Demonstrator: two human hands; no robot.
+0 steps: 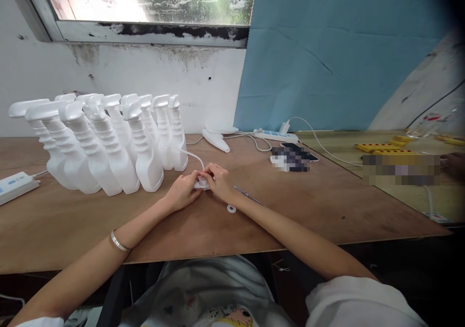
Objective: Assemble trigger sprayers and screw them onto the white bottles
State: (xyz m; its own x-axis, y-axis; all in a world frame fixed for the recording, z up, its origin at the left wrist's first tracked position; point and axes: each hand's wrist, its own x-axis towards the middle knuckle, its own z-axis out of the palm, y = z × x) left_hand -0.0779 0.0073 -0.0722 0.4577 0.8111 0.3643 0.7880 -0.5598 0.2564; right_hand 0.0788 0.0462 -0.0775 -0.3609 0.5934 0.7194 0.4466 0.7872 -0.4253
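Observation:
My left hand (185,189) is closed around a small white plastic sprayer part (202,185), low over the tabletop. From the other side my right hand (220,183) pinches at the same part, fingertips meeting those of the left. A thin white tube (196,157) curves up and leftward from between the fingers, toward the bottles. Its lower end is hidden by my fingers. By my right wrist lie a flat white ring (231,209) and a slim metallic tool (250,196), partly under the forearm.
Several white spray bottles (119,167) stand grouped at left, beside a power strip (16,186). White sprayer shells (217,139) lie near the wall. Behind at right are another power strip (276,135) and a phone (300,151). Another person's hand (453,164) shows at far right near yellow blocks (385,147).

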